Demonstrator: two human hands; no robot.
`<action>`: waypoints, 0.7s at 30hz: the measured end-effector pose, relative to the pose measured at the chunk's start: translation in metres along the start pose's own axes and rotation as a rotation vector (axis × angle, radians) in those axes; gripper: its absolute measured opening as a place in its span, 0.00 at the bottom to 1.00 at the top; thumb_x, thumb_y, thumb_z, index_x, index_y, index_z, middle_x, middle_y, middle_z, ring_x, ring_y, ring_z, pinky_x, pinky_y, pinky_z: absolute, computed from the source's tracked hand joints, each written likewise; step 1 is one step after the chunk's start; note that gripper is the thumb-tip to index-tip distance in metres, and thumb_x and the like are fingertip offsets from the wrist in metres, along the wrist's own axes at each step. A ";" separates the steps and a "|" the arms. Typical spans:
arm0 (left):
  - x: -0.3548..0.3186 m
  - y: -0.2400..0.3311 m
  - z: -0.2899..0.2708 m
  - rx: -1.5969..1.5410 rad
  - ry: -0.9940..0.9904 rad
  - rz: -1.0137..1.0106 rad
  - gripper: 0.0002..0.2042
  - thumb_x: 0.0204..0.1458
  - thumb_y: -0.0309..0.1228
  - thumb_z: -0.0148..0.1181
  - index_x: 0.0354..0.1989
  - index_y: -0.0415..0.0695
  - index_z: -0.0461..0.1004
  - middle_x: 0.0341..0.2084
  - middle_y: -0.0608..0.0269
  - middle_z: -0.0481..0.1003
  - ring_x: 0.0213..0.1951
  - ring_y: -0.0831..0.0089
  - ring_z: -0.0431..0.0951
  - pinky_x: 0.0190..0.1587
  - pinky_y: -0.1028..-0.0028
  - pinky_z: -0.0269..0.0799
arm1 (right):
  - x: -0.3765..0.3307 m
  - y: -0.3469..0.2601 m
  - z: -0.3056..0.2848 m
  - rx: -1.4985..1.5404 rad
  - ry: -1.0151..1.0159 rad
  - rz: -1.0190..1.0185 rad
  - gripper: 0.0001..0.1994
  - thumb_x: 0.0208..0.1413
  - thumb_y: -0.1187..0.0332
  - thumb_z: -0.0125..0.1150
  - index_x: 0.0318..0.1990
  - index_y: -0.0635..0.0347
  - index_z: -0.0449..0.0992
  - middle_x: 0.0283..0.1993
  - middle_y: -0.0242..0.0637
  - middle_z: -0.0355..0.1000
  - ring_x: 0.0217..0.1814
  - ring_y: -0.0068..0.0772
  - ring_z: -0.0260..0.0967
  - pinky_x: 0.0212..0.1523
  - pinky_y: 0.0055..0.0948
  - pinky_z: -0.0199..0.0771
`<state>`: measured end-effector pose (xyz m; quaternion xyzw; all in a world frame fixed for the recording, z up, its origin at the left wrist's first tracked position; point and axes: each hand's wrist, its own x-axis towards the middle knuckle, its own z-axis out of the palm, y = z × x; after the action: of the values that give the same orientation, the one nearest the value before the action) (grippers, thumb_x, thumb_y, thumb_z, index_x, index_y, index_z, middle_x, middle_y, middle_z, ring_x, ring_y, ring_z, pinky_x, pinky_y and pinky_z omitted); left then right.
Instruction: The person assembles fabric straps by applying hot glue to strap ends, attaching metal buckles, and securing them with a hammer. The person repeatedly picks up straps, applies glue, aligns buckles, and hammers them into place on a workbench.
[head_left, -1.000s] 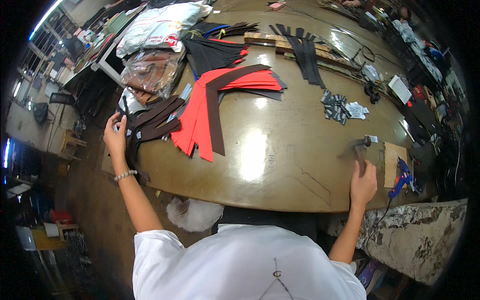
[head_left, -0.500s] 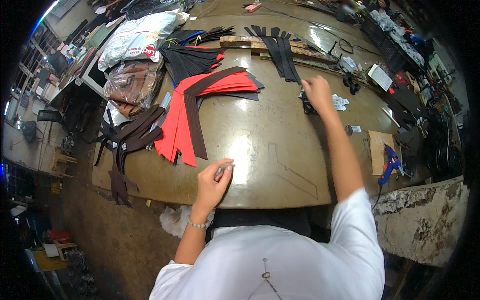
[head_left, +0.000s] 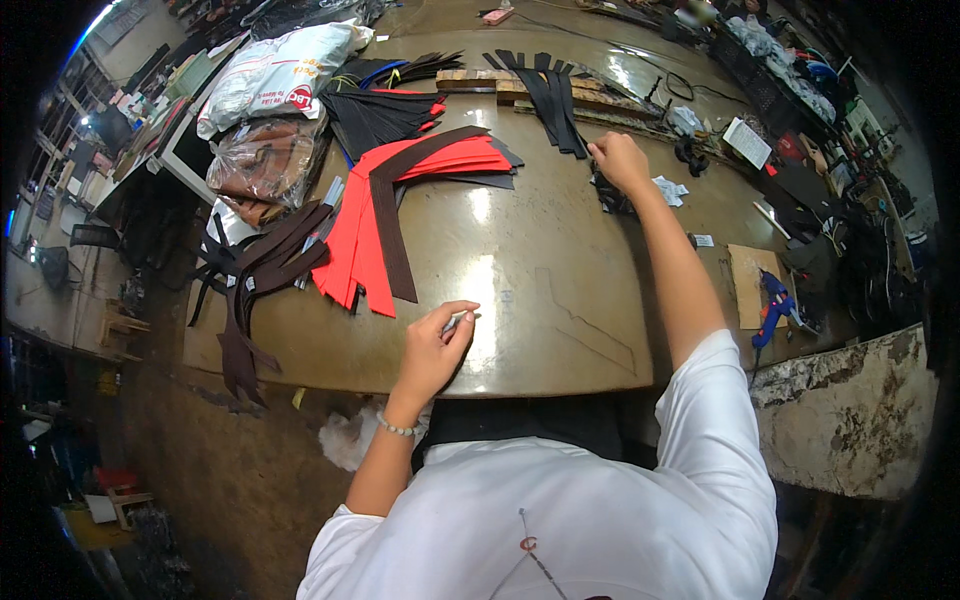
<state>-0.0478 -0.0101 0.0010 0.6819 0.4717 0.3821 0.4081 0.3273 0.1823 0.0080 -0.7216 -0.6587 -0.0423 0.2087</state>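
My left hand (head_left: 437, 348) is closed near the table's front edge, with a small pale, slim thing (head_left: 450, 325) showing between the fingers; its kind I cannot make out. Stretched far forward, my right hand (head_left: 622, 163) has its fingers drawn together beside the ends of the black strips (head_left: 552, 100); whether anything is pinched there is hidden. Just below that hand lies a small dark bundle (head_left: 612, 196). Left of centre, a fanned pile of bent red pieces (head_left: 352, 240) has a dark brown L-shaped strip (head_left: 392, 220) on top.
Brown straps (head_left: 270, 265) hang over the table's left edge. Behind them sit a white plastic bag (head_left: 285, 80) and a clear bag of brown material (head_left: 262, 165). Wooden bars (head_left: 600, 100) lie at the back. A blue glue gun (head_left: 772, 308) rests on cardboard at right. An angular outline marks the tabletop (head_left: 520, 330).
The view has shifted slightly. My right hand has moved a little left, closer to the black strip ends. My left hand has risen slightly, still closed around the small thing.
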 end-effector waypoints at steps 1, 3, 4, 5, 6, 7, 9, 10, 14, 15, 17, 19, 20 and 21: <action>-0.001 0.000 0.000 0.003 0.007 -0.001 0.08 0.58 0.27 0.59 0.44 0.39 0.79 0.28 0.58 0.78 0.25 0.83 0.71 0.27 0.80 0.67 | -0.001 -0.003 0.000 0.011 0.045 0.012 0.15 0.60 0.57 0.58 0.37 0.59 0.82 0.34 0.47 0.77 0.37 0.49 0.75 0.35 0.43 0.73; -0.001 -0.001 0.000 0.001 0.030 -0.027 0.08 0.58 0.27 0.59 0.44 0.39 0.79 0.28 0.60 0.78 0.25 0.83 0.70 0.28 0.81 0.66 | -0.009 -0.018 -0.006 0.387 0.038 0.140 0.15 0.61 0.58 0.57 0.36 0.60 0.82 0.30 0.42 0.77 0.31 0.38 0.72 0.28 0.36 0.70; -0.002 -0.001 0.001 -0.001 0.051 -0.053 0.08 0.58 0.27 0.59 0.44 0.40 0.79 0.28 0.60 0.78 0.25 0.84 0.69 0.28 0.81 0.66 | -0.018 -0.030 -0.012 0.756 -0.025 0.247 0.15 0.61 0.58 0.57 0.35 0.61 0.81 0.29 0.38 0.76 0.28 0.32 0.70 0.24 0.32 0.66; -0.002 -0.001 0.000 0.008 0.091 -0.088 0.08 0.58 0.27 0.59 0.44 0.40 0.79 0.28 0.61 0.77 0.25 0.84 0.69 0.28 0.81 0.65 | -0.029 -0.047 -0.019 1.111 -0.082 0.371 0.15 0.62 0.58 0.57 0.35 0.61 0.81 0.27 0.34 0.75 0.25 0.25 0.67 0.21 0.28 0.63; -0.001 0.000 0.002 -0.078 0.130 -0.098 0.09 0.59 0.28 0.57 0.44 0.40 0.79 0.28 0.64 0.77 0.25 0.85 0.66 0.28 0.81 0.64 | -0.049 -0.068 -0.023 1.461 -0.072 0.340 0.13 0.61 0.58 0.60 0.32 0.59 0.79 0.23 0.22 0.66 0.19 0.12 0.53 0.17 0.18 0.48; -0.001 0.001 0.004 -0.157 0.148 -0.117 0.09 0.60 0.29 0.57 0.44 0.39 0.79 0.29 0.65 0.77 0.25 0.85 0.66 0.29 0.81 0.64 | -0.073 -0.086 -0.031 1.644 -0.152 0.408 0.11 0.61 0.60 0.61 0.33 0.58 0.77 0.22 0.21 0.64 0.18 0.12 0.53 0.16 0.18 0.48; 0.000 0.003 0.010 -0.235 0.136 -0.112 0.11 0.62 0.32 0.56 0.45 0.38 0.78 0.30 0.66 0.78 0.28 0.85 0.68 0.32 0.80 0.66 | -0.130 -0.124 -0.038 1.660 -0.145 0.543 0.07 0.60 0.62 0.62 0.36 0.55 0.75 0.28 0.23 0.70 0.20 0.11 0.56 0.16 0.15 0.51; 0.002 0.004 0.014 -0.243 0.096 -0.087 0.12 0.62 0.33 0.56 0.46 0.38 0.78 0.30 0.66 0.78 0.30 0.84 0.70 0.34 0.80 0.68 | -0.160 -0.136 -0.041 1.684 -0.242 0.568 0.06 0.59 0.64 0.63 0.36 0.54 0.74 0.29 0.24 0.71 0.21 0.11 0.57 0.16 0.14 0.53; 0.006 0.007 0.030 -0.461 -0.134 -0.171 0.14 0.61 0.36 0.59 0.45 0.37 0.78 0.32 0.64 0.78 0.35 0.79 0.75 0.41 0.77 0.70 | -0.233 -0.156 -0.040 1.611 -0.564 0.561 0.07 0.59 0.68 0.63 0.37 0.62 0.76 0.31 0.32 0.75 0.20 0.11 0.59 0.17 0.14 0.52; 0.006 0.007 0.033 -0.456 -0.140 -0.122 0.11 0.61 0.33 0.58 0.38 0.36 0.78 0.30 0.71 0.76 0.32 0.86 0.68 0.34 0.83 0.64 | -0.240 -0.156 -0.040 1.594 -0.579 0.573 0.07 0.60 0.69 0.63 0.37 0.63 0.76 0.31 0.33 0.75 0.20 0.12 0.59 0.18 0.15 0.53; 0.007 0.005 0.034 -0.358 -0.170 -0.172 0.10 0.60 0.33 0.61 0.38 0.36 0.78 0.29 0.71 0.75 0.30 0.87 0.68 0.32 0.82 0.64 | -0.245 -0.154 -0.044 1.581 -0.610 0.535 0.08 0.60 0.69 0.63 0.38 0.65 0.75 0.31 0.34 0.75 0.20 0.14 0.59 0.18 0.15 0.55; 0.007 0.006 0.032 -0.328 -0.186 -0.173 0.10 0.59 0.33 0.62 0.36 0.37 0.79 0.28 0.71 0.75 0.29 0.87 0.67 0.30 0.82 0.63 | -0.241 -0.150 -0.050 1.517 -0.650 0.505 0.10 0.60 0.68 0.63 0.41 0.67 0.75 0.31 0.34 0.75 0.20 0.15 0.60 0.19 0.16 0.58; 0.006 0.007 0.030 -0.352 -0.191 -0.186 0.10 0.58 0.33 0.63 0.35 0.37 0.79 0.27 0.72 0.75 0.29 0.87 0.67 0.29 0.81 0.62 | -0.238 -0.149 -0.053 1.532 -0.665 0.458 0.11 0.60 0.68 0.63 0.44 0.67 0.74 0.32 0.34 0.74 0.21 0.16 0.61 0.19 0.17 0.59; 0.004 0.008 0.028 -0.348 -0.213 -0.247 0.10 0.58 0.34 0.63 0.33 0.38 0.79 0.26 0.72 0.74 0.28 0.87 0.67 0.28 0.81 0.62 | -0.233 -0.145 -0.056 1.508 -0.707 0.463 0.12 0.60 0.68 0.62 0.46 0.67 0.74 0.32 0.33 0.74 0.22 0.17 0.62 0.20 0.17 0.60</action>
<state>-0.0181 -0.0132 -0.0015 0.5750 0.4329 0.3309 0.6103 0.1684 -0.0482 0.0161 -0.4772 -0.3736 0.6768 0.4180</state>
